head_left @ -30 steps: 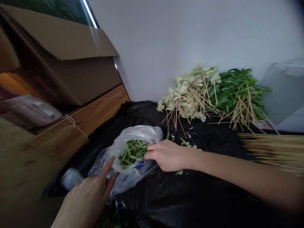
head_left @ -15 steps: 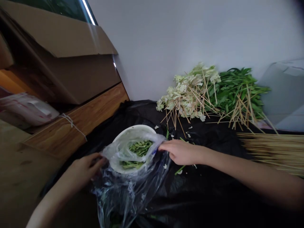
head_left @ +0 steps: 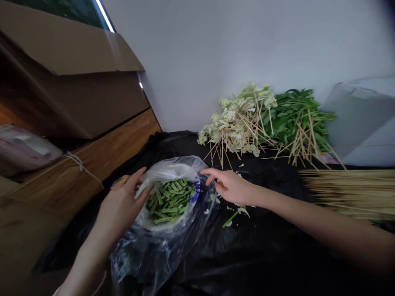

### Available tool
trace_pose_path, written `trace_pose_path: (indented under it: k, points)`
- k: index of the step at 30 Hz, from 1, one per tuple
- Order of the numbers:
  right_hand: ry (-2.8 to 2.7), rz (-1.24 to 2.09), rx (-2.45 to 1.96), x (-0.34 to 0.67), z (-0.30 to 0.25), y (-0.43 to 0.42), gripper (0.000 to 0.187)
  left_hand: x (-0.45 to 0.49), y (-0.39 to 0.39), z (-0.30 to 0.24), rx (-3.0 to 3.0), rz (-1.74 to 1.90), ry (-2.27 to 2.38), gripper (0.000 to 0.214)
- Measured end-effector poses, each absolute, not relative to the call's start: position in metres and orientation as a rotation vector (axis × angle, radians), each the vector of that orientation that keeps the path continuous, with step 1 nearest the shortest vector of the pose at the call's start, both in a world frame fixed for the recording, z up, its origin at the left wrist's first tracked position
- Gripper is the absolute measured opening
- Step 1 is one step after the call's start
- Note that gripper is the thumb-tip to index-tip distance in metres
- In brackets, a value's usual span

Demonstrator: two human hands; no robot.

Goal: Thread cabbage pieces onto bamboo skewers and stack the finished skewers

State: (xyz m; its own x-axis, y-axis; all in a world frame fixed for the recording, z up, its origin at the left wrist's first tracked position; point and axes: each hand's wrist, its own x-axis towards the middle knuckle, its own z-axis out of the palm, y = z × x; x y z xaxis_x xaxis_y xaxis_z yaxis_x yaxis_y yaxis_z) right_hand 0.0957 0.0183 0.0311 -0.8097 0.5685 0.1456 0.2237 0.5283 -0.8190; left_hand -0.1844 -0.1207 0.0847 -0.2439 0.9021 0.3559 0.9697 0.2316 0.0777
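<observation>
Cut green stem pieces [head_left: 171,199] lie heaped in a white bowl with clear plastic bag [head_left: 182,169] around its rim. Blue print shows through on the bowl's right side. My left hand [head_left: 123,197] is at the bag's left edge, thumb and forefinger apart and a yellowish ring on one finger. Across the bowl, my right hand [head_left: 226,185] holds the bag's right edge, its forefinger stretched over the rim and the other fingers curled. Loose folds of the bag hang toward me. Much of the bowl's outer wall is hidden under the film.
Skewered pale leaves [head_left: 237,119] and skewered green leaves [head_left: 293,115] are piled against the wall. Bare bamboo skewers [head_left: 342,193] lie at the right. Leaf scraps dot the black plastic sheet [head_left: 247,250]. A cardboard box [head_left: 77,53] stands at left.
The bag's mouth has spread wider, showing more green pieces. My left hand has moved up and right, its fingers parting. The view has shifted slightly.
</observation>
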Motion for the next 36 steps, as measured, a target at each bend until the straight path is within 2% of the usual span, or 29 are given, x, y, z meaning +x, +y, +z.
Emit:
trace_pose_path:
  k: [5, 8, 10, 15, 17, 19, 24, 28, 32, 36]
  points:
    - [-1.952, 1.673, -0.863, 0.139, 0.036, 0.022, 0.028, -0.112, -0.156, 0.094, -1.901, -0.984, -2.139, 0.044]
    - [-1.764, 1.753, -0.969, 0.166, 0.034, 0.023, 0.024, -0.062, -0.147, 0.075, -2.318, -1.207, -2.137, 0.025]
    - [-1.696, 1.729, -0.967, 0.178, 0.036, 0.018, 0.025, -0.035, -0.126, 0.06, -2.528, -1.361, -2.222, 0.024]
    - [-1.899, 1.343, -0.803, 0.187, 0.043, -0.007, 0.032, 0.005, -0.071, 0.035, -2.524, -2.145, -2.646, 0.057]
    - [-2.011, 1.118, -0.792, 0.187, 0.039, -0.017, 0.04, 0.014, -0.061, 0.03, -2.399, -2.457, -2.755, 0.063]
    - [-2.087, 0.969, -0.795, 0.189, 0.033, -0.023, 0.045, 0.019, -0.056, 0.026, -2.221, -2.695, -2.79, 0.057]
    - [-2.144, 0.913, -0.763, 0.198, 0.015, -0.024, 0.053, 0.03, -0.048, 0.016, -1.724, -3.086, -2.832, 0.033]
    - [-2.222, 0.684, -0.742, 0.201, 0.007, -0.02, 0.057, 0.042, -0.04, 0.013, -1.489, -3.314, -2.812, 0.027]
    - [-2.29, 0.415, -0.864, 0.229, 0.021, -0.007, 0.053, 0.042, -0.035, 0.01, -1.637, -3.279, -2.751, 0.03]
    - [-2.437, 0.16, -1.285, 0.29, 0.049, 0.017, 0.019, 0.029, -0.035, 0.007, -1.688, -3.186, -2.561, 0.036]
